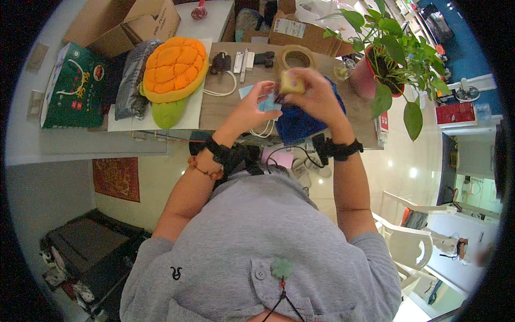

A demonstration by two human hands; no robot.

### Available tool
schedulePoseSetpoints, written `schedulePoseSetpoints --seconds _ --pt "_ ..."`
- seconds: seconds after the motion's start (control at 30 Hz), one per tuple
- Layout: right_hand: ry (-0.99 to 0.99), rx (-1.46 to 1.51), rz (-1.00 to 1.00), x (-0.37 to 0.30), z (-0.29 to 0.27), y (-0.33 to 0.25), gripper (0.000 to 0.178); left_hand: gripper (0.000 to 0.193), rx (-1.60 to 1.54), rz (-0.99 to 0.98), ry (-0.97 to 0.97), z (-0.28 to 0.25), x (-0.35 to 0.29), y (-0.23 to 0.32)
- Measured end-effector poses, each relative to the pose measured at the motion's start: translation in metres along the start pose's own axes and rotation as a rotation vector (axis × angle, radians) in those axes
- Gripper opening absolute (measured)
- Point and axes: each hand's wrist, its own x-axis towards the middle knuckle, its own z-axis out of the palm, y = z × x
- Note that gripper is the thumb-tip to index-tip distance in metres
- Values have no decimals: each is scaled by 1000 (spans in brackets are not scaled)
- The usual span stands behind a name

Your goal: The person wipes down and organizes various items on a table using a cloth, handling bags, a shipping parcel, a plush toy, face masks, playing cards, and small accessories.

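Note:
Over the table, my right hand (321, 99) is closed on a small yellowish block-like object (292, 85), too blurred to name. My left hand (251, 107) faces it with thumb and fingers curved apart, and nothing shows in its grasp. A small dark shape lies between the two hands, and I cannot make out what it is. Beneath my left fingers there is a light blue face mask (271, 100) with white ear loops. A dark blue cloth (303, 127) spreads under my right hand at the table's near edge. Just beyond the hands sits a roll of tape (284, 58).
To the left lie an orange and green plush cushion (176, 70), a grey plastic package (137, 80) and a green box (72, 88). A black plug with a white cable (220, 63) sits near the middle. At the right stands a potted plant (370, 75); cardboard boxes (303, 35) are behind.

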Motion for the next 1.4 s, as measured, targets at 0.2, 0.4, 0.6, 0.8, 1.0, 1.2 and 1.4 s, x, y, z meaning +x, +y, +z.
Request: schedulePoseSetpoints --seconds 0.2,0.4,0.6,0.8,1.0,1.2,1.4 --pt "255 -250 -44 51 -53 63 57 68 597 21 -9 -6 -11 -19" --pt "-15 -494 -69 78 -36 77 57 62 679 225 30 -2 -20 -54" --pt "-62 -500 25 72 -34 100 59 60 613 169 -2 -3 -23 -55" --pt "232 -793 -36 53 -53 84 52 61 607 182 7 -8 -28 -56" --pt "363 -1122 227 31 -96 93 33 61 641 191 -35 -4 -29 -49" --pt "233 -1220 275 31 -107 126 25 62 663 194 -47 -2 -27 -47" --pt "145 -1025 184 42 -97 122 34 63 654 258 -42 -2 -26 -58"
